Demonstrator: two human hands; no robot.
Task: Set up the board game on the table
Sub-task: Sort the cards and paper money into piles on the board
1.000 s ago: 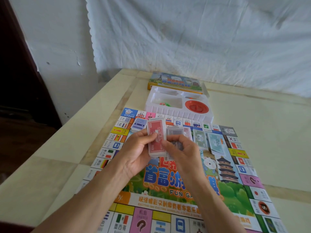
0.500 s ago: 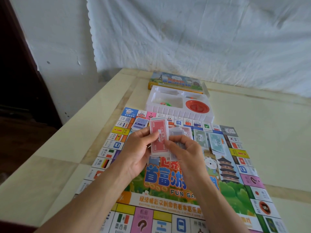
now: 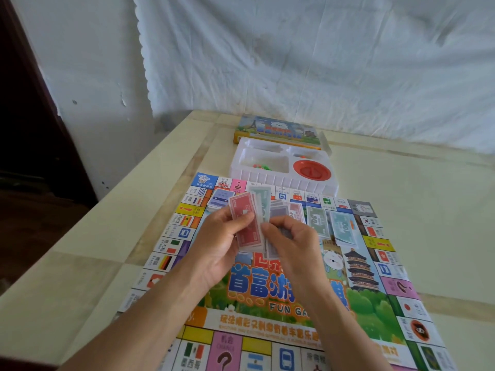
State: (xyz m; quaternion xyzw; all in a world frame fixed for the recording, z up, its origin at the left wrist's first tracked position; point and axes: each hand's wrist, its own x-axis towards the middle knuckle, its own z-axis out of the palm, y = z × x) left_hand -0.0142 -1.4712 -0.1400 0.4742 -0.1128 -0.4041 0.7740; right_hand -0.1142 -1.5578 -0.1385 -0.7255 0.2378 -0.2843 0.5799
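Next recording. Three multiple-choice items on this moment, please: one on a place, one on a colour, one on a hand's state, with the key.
1. Where is the white tray?
A. At the far edge of the board, before the game box.
B. On the board's middle.
C. Inside the game box.

2. What colour is the round disc in the tray?
A. Blue.
B. Red.
C. Yellow.

3. What is the left hand doing?
A. Lying flat on the board.
B. Hanging empty.
C. Gripping red notes.

Key:
1 A, the tray lies between board and box.
2 B, the disc is plainly red.
3 C, its thumb and fingers curl round the stack, while the right hand pinches purple notes.
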